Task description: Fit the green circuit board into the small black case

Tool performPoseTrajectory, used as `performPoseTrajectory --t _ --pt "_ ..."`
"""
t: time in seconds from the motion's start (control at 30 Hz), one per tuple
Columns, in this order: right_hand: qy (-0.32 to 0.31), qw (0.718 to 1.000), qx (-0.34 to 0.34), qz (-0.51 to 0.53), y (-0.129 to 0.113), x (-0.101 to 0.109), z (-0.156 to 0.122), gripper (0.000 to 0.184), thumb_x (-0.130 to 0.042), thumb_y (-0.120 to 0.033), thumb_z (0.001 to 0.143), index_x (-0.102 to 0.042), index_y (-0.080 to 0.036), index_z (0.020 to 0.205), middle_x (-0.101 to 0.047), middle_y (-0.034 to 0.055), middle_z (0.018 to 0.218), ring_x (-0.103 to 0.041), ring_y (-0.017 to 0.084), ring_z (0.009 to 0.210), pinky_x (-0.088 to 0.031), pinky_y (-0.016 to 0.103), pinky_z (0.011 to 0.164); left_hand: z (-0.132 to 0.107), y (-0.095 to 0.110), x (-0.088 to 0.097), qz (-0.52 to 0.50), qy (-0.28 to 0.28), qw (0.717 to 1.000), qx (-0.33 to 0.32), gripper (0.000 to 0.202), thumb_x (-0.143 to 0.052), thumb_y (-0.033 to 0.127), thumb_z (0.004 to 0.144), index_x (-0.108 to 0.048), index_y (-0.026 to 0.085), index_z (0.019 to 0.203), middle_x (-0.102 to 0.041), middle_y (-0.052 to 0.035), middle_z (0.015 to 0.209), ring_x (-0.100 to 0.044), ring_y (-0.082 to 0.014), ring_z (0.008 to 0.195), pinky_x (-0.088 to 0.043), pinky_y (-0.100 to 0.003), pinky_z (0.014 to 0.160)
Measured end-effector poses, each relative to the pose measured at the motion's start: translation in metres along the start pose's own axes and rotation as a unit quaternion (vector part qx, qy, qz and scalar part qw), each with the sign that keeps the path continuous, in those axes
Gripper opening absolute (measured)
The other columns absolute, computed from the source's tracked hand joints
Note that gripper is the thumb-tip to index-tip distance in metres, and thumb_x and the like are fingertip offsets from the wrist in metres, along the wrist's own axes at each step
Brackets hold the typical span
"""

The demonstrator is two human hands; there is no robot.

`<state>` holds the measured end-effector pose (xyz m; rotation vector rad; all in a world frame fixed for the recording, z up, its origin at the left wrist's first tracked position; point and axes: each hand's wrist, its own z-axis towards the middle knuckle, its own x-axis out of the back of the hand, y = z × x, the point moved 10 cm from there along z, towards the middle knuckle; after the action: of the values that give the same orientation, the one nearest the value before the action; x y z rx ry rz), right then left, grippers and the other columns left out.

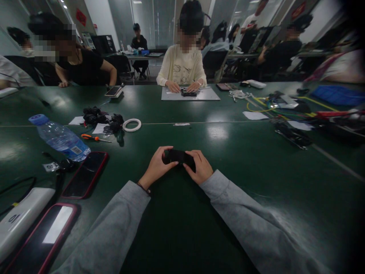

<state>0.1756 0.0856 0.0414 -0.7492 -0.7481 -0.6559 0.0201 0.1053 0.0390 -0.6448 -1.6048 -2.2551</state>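
Note:
A small black, flat, oblong object [179, 156] lies between my two hands, low over the green table [176, 213]. My left hand [159, 163] grips its left end, thumb along the near edge and fingers along the far edge. Its right end is pinched the same way by my right hand [199, 166]. The object is too dark to name its exact kind, and my fingers cover both ends. Whether it rests on the table, I cannot tell.
To the left lie two red-cased phones [85, 175], a white device [23, 217], a tilted water bottle [61, 137], a screwdriver [94, 137], a tape roll [131, 125] and black cable bundles [95, 115]. Cables [285, 104] crowd the right. A person [184, 64] works opposite at a grey board [211, 95].

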Motion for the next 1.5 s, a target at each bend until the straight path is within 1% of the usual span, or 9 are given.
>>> performPoseTrajectory --t 0.47,0.7,0.83,0.93,1.03,1.17,1.33,1.4,1.5 --pt "0.015 0.999 0.026 0.018 -0.001 0.005 0.002 0.048 -0.06 -0.024 0.076 -0.045 -0.018 0.121 -0.053 0.0121 0.11 -0.053 0.026 0.101 -0.049 0.042 0.082 0.001 -0.002 0.0 -0.014 0.0 1.0 0.003 0.057 -0.074 0.037 0.069 -0.053 0.023 0.12 -0.057 -0.0061 0.102 -0.051 -0.0178 0.083 -0.042 -0.032 0.073" --pt "0.092 0.992 0.073 -0.039 -0.019 0.029 0.0 0.037 -0.063 -0.024 0.075 -0.054 -0.018 0.111 -0.057 0.009 0.102 -0.054 0.024 0.094 -0.046 0.038 0.077 0.001 0.003 0.001 -0.036 0.026 0.999 -0.024 0.062 -0.076 0.037 0.067 -0.051 0.022 0.121 -0.056 -0.0072 0.112 -0.052 -0.0168 0.086 -0.043 -0.031 0.076" --pt "0.152 0.982 0.086 -0.073 -0.026 0.046 -0.004 0.034 -0.067 -0.02 0.072 -0.058 -0.021 0.105 -0.057 0.0078 0.103 -0.054 0.023 0.093 -0.045 0.038 0.079 0.003 -0.017 0.003 -0.089 0.057 0.994 0.034 0.063 -0.073 0.039 0.07 -0.045 0.021 0.123 -0.056 -0.0081 0.113 -0.053 -0.0122 0.076 -0.043 -0.027 0.065" --pt "0.173 0.975 0.119 -0.077 -0.034 0.054 -0.007 0.037 -0.066 -0.015 0.071 -0.058 -0.021 0.107 -0.055 0.009 0.105 -0.053 0.023 0.094 -0.047 0.038 0.078 0.002 -0.027 -0.008 -0.155 0.024 0.984 0.087 0.052 -0.065 0.043 0.077 -0.044 0.018 0.119 -0.062 -0.0045 0.093 -0.056 -0.0118 0.069 -0.043 -0.025 0.062" --pt "0.177 0.969 0.158 -0.072 -0.043 0.058 -0.01 0.038 -0.066 -0.014 0.073 -0.057 -0.021 0.109 -0.052 0.0105 0.108 -0.052 0.023 0.095 -0.049 0.038 0.077 -0.003 -0.018 -0.024 -0.205 -0.036 0.972 0.109 0.045 -0.054 0.045 0.085 -0.045 0.019 0.12 -0.064 -0.0026 0.084 -0.059 -0.0123 0.067 -0.045 -0.027 0.063" --pt "0.185 0.961 0.182 -0.097 -0.053 0.058 -0.02 0.032 -0.064 -0.02 0.078 -0.059 -0.029 0.108 -0.05 0.0089 0.114 -0.051 0.025 0.101 -0.05 0.042 0.081 -0.012 -0.005 -0.036 -0.337 -0.033 0.929 0.152 0.045 -0.049 0.047 0.087 -0.044 0.02 0.123 -0.064 -0.0051 0.094 -0.061 -0.0116 0.068 -0.048 -0.027 0.066" --pt "0.073 0.987 0.128 -0.065 -0.046 0.029 -0.018 0.03 -0.054 -0.018 0.086 -0.063 -0.04 0.105 -0.056 0.0032 0.112 -0.053 0.022 0.103 -0.05 0.042 0.086 -0.023 -0.009 -0.056 -0.47 -0.039 0.849 0.24 0.053 -0.056 0.047 0.083 -0.043 0.022 0.128 -0.062 -0.0079 0.108 -0.064 -0.0123 0.079 -0.05 -0.029 0.076" --pt "0.037 0.991 0.116 -0.05 -0.045 0.018 -0.015 0.031 -0.051 -0.017 0.088 -0.064 -0.04 0.105 -0.058 0.0026 0.112 -0.053 0.021 0.105 -0.05 0.041 0.087 -0.024 -0.011 -0.059 -0.489 -0.042 0.835 0.248 0.059 -0.062 0.044 0.08 -0.04 0.024 0.131 -0.062 -0.0089 0.112 -0.064 -0.0143 0.085 -0.05 -0.03 0.079" --pt "0.051 0.986 0.141 -0.068 -0.051 0.017 -0.012 0.03 -0.049 -0.015 0.088 -0.065 -0.036 0.104 -0.058 0.0038 0.112 -0.052 0.022 0.106 -0.05 0.041 0.086 -0.023 -0.013 -0.061 -0.504 -0.048 0.827 0.244 0.07 -0.071 0.034 0.074 -0.036 0.026 0.134 -0.061 -0.0099 0.115 -0.063 -0.0174 0.094 -0.05 -0.031 0.082"
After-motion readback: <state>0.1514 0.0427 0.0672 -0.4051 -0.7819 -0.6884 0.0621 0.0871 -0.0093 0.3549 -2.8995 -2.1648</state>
